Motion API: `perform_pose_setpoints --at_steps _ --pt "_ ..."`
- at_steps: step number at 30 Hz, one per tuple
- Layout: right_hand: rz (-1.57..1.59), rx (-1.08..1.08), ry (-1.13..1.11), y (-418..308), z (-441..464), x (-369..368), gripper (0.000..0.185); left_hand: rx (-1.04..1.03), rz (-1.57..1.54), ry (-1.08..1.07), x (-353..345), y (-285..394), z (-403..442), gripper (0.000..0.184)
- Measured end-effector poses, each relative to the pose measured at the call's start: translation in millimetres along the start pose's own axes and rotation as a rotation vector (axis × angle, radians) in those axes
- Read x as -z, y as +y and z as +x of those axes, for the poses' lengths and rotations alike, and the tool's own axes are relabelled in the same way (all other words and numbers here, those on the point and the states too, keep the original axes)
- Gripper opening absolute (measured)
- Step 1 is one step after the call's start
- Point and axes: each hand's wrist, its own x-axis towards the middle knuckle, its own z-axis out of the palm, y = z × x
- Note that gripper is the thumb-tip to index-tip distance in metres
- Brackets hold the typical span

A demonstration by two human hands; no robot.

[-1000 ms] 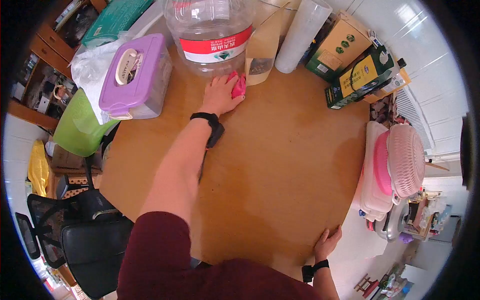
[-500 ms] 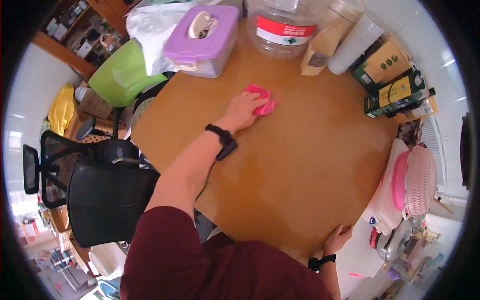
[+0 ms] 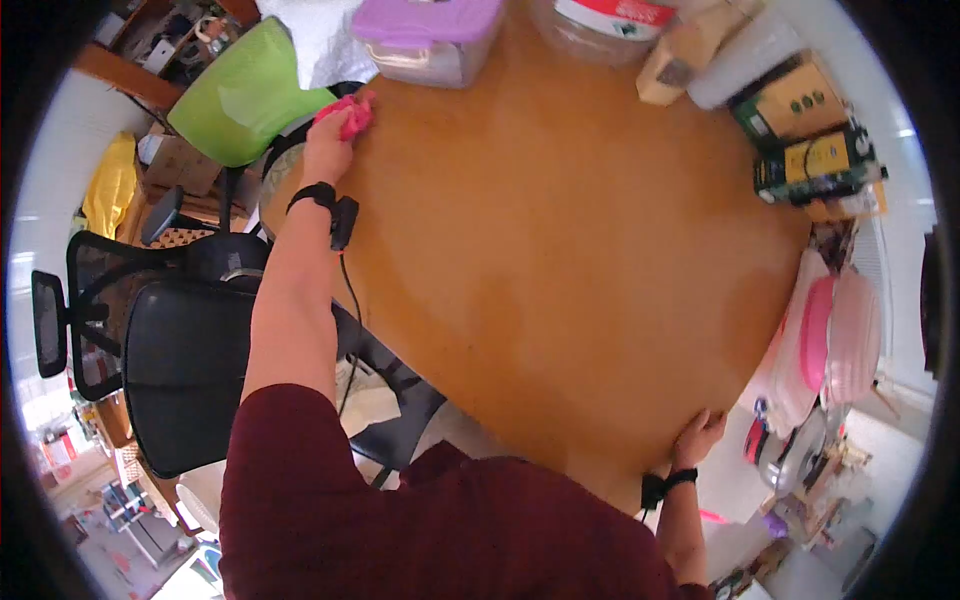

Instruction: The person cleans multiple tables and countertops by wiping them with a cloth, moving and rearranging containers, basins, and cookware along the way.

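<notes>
At the far left edge of the brown tabletop [image 3: 560,250], my left hand [image 3: 328,150] is closed over a crumpled pink cloth [image 3: 350,115]. The cloth touches the table close to its corner, by the purple-lidded box. My right hand [image 3: 697,437] rests on the table's near right edge, its fingers extended and no loose object in it. Each wrist wears a black band, and a cable hangs from the device on the left one.
Along the back stand the purple-lidded box [image 3: 428,50], a large clear jar [image 3: 600,35] and several cartons [image 3: 815,165]. Pink baskets [image 3: 845,335] sit right of the table. A green chair back [image 3: 245,95] and a black office chair [image 3: 185,375] flank the left side.
My left hand has swept the pink cloth from the table's middle to its far left edge. My right hand stays at the near right edge. The camera view has shifted slightly.
</notes>
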Motion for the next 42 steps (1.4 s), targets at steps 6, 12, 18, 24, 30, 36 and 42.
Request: perform_pose_setpoints --at_steps 6,12,18,24,30,36,42 --pt "-0.253 0.062 0.041 -16.0 -3.4 6.4 0.055 0.139 -0.136 -0.034 26.5 87.0 -72.5 0.029" --pt "-0.209 0.088 0.035 -15.2 -4.9 8.2 0.057 -0.156 -0.417 -0.241 54.4 317.0 -189.0 0.028" --pt "-0.176 0.086 0.027 -13.1 -5.7 10.6 0.055 -0.593 -0.521 -0.474 109.5 404.3 -298.7 0.035" --pt "-0.172 0.069 0.012 -1.6 -0.9 5.7 0.056 -0.258 -0.252 -0.246 119.3 256.2 -212.6 0.022" --pt "-0.243 0.019 0.04 -9.5 -6.1 7.5 0.057 0.16 -0.148 -0.047 83.6 71.6 -121.2 0.033" --pt "-0.281 -0.024 0.05 -22.8 -8.5 9.7 0.055 0.168 0.091 -0.106 2.5 178.9 -60.7 0.036" --pt "-0.223 -0.02 0.049 -28.5 -7.5 13.0 0.054 -0.089 0.009 -0.222 -98.9 284.5 46.9 0.049"
